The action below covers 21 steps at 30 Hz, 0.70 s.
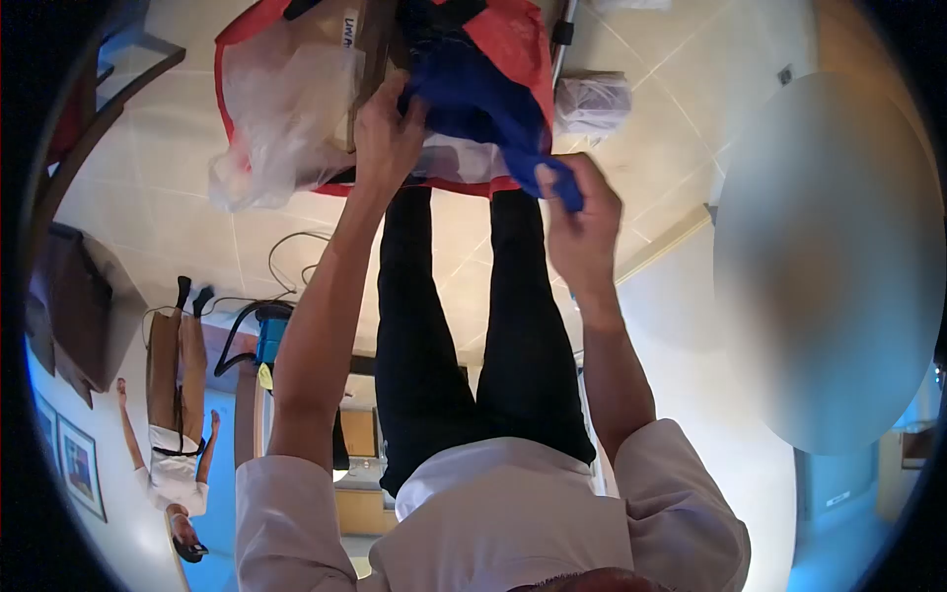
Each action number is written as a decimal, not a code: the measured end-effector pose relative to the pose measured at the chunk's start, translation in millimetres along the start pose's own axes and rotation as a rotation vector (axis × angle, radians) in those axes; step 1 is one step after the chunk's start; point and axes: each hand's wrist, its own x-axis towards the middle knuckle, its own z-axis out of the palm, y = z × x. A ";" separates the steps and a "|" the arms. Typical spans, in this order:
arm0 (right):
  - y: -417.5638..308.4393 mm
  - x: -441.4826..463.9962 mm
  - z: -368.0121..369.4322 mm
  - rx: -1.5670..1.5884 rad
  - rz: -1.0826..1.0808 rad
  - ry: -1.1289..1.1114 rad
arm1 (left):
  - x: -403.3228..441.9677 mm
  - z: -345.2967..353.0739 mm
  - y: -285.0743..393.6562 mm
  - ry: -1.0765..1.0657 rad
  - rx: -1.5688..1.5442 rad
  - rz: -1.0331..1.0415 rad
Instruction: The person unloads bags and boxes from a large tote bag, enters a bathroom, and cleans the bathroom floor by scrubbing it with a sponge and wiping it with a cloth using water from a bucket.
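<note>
Blue cloth [464,94] lies bunched over an open red-edged bag [232,109] with clear plastic. My left hand [390,133] has its fingers curled at the cloth's left edge, beside a brown box [370,49] with a partly readable label. Slightly lower, my right hand [587,212] is closed on a corner of the same cloth and pulls it taut to the right; its fingers are a little blurred. Part of the left fingertips is hidden in the folds.
A plastic-wrapped bundle [594,104] sits on the tiled floor right of the bag. Another person [178,444] stands far left, upside down in view, near a blue machine [271,335] and cables. A large blurred pale round shape [829,266] fills the right side.
</note>
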 end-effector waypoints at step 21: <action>-34.9 59.5 -46.2 0.248 -0.259 -0.157 | 125.0 -69.0 -25.4 -0.017 0.836 0.063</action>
